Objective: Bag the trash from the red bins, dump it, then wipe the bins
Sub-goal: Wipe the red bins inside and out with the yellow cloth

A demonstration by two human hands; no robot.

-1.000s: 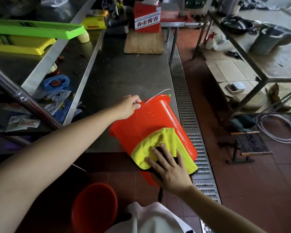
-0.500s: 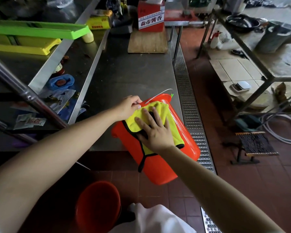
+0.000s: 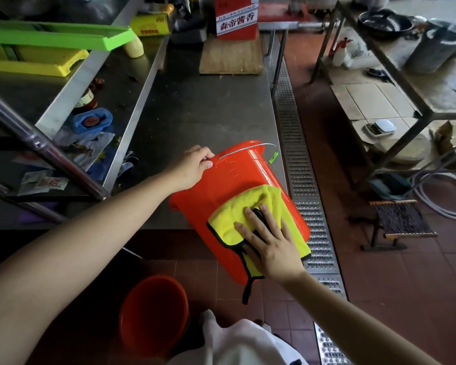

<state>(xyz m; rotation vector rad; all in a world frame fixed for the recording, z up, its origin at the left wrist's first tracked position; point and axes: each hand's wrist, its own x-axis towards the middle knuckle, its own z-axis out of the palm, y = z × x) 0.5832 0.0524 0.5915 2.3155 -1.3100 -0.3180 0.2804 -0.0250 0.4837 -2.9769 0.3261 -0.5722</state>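
Observation:
A red bin (image 3: 232, 180) lies tilted over the front edge of the steel counter (image 3: 203, 109), its mouth facing away from me and its wire handle at the far rim. My left hand (image 3: 192, 167) grips the bin's rim at the upper left. My right hand (image 3: 270, 242) presses flat, fingers spread, on a yellow cloth with black edging (image 3: 234, 219) against the bin's outer wall near its base. A second red bin (image 3: 153, 314) stands upright on the floor below, near my body.
A perforated metal floor drain (image 3: 298, 159) runs along the counter's right side. A small stool (image 3: 400, 219) and a hose lie right of it. A wooden board (image 3: 232, 56) and red box sit at the counter's far end. Shelves with clutter are on the left.
My right hand slid the yellow cloth from the bin's rim, next to my left hand, back down the wall toward the base. The left hand kept its grip on the rim.

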